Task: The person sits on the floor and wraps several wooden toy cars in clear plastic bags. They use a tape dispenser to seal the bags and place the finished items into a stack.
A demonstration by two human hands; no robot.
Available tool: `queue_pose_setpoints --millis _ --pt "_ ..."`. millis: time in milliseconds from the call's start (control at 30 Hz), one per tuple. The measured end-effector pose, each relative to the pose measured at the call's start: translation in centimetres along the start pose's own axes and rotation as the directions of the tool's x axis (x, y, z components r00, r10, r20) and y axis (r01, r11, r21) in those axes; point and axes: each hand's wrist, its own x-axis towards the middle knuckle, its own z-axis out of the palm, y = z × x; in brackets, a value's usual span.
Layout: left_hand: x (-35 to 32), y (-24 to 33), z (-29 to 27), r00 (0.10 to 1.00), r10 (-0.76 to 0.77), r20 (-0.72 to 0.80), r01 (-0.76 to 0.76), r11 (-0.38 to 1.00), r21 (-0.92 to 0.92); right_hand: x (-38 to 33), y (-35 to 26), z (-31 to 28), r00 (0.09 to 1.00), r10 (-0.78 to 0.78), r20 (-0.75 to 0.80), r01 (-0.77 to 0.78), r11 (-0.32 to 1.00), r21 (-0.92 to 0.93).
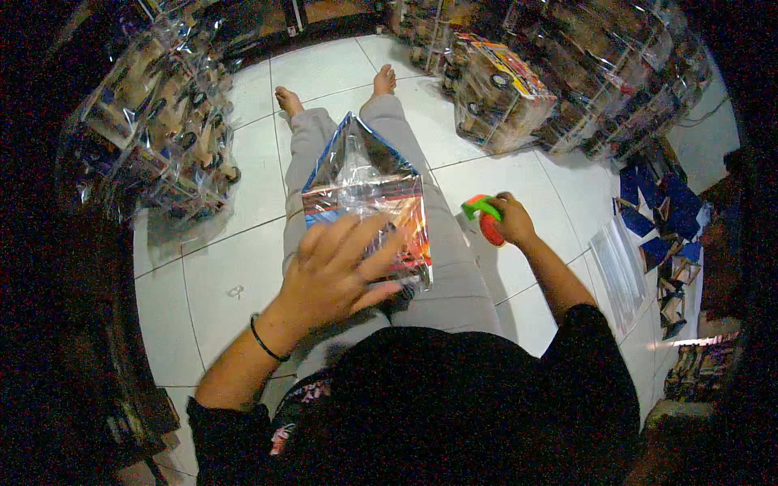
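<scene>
Across my lap lies a clear plastic-wrapped package (365, 182) with a pointed blue-edged top and a printed orange and red panel. My left hand (340, 263) rests palm down on its near part, fingers spread and slightly blurred, covering much of the print. Out to the right, just above the floor beside my leg, my right hand (509, 219) is closed around a green and red tool (486, 212) that looks like a hand-held tape dispenser. The fingers hide part of it.
Wrapped toy vehicles with black wheels (174, 138) are stacked at the left. More wrapped toy vehicles (506, 97) stand at the far right. Clear plastic sleeves (620, 271) and dark blue pieces (660, 202) lie on the right. A small scrap (236, 291) sits on the white tiles.
</scene>
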Motion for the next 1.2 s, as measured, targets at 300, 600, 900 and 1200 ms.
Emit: queue_pose_setpoints --millis 300,600,900,1200 --pt "14.5 1.1 3.2 0.163 0.215 0.963 -0.245 0.954 -0.172 -2.8 0.7 2.9 0.833 0.533 -0.150 -0.512 0.845 0.154" --pt "4.1 -9.7 7.8 0.785 -0.591 0.185 0.588 0.617 -0.523 11.3 -22.9 -4.6 0.986 0.098 0.135 -0.156 0.258 0.953" --pt "1.1 -5.2 9.8 0.792 -0.610 0.018 0.507 0.641 -0.576 9.4 -19.5 -3.5 0.918 -0.176 0.356 -0.393 -0.282 0.875" --pt "-1.7 -0.7 11.6 0.941 0.040 0.337 -0.116 0.970 0.212 25.4 -19.8 -7.0 0.332 -0.854 0.401 -0.435 0.238 0.868"
